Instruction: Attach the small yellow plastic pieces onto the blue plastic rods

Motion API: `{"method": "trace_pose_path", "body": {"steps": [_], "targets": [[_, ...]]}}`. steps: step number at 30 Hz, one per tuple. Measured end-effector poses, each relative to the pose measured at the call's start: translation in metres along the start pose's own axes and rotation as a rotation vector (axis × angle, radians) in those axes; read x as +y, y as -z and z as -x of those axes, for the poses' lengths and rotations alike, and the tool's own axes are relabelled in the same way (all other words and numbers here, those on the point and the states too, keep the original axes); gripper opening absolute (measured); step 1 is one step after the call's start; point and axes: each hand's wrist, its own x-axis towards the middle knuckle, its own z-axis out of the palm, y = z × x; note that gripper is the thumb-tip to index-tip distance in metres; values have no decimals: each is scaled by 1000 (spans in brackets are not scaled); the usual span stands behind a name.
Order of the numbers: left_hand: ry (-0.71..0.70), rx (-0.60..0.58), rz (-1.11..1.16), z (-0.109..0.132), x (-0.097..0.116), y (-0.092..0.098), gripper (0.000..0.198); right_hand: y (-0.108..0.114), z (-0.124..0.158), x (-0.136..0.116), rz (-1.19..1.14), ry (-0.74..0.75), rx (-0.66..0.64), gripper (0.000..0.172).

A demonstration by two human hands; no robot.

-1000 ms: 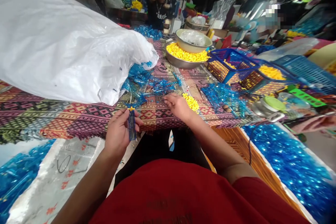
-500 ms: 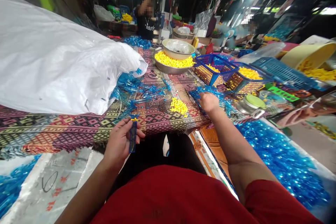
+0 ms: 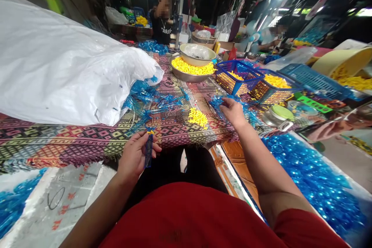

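The left hand (image 3: 134,154) was closed around a narrow blue case (image 3: 148,155), gripping it between thumb and fingers at the near edge of the table, with a small yellow piece (image 3: 150,132) at the case's far end, just beyond the fingers. Well to the right of that grip, the right hand (image 3: 234,112) was over a heap of clear blue parts (image 3: 216,102), its fingers bent; whether they held a part could not be told. Between the two hands, closer to the right one, lay a small pile of yellow bits (image 3: 198,118), with some tiny dark bits (image 3: 181,116) just to its left. Beyond the left grip and to its left, a big white sack (image 3: 75,73) rested on the patterned cloth (image 3: 95,139), and more blue parts spilled from its mouth. Farther out, between the hands, stood a metal bowl (image 3: 188,78) of yellow bits with a smaller bowl (image 3: 186,56) set on top. Beyond the right hand and to its right were a blue basket (image 3: 228,82) and, nearer, a jar with a green lid (image 3: 281,112)
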Motion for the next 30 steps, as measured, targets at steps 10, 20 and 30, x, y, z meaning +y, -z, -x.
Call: {"method": "trace_pose_path", "body": {"steps": [10,20,30], "targets": [[-38,25,84,0,6,16,22,-101,72,-118,-591,205,-576,21],[-26,-61,115,-1,5,19,22,-101,82,-141,272,666,-393,21],[-152,-109,30,-4,-10,-10,30,-73,107,-145,-1223,-205,-543,37]]}}
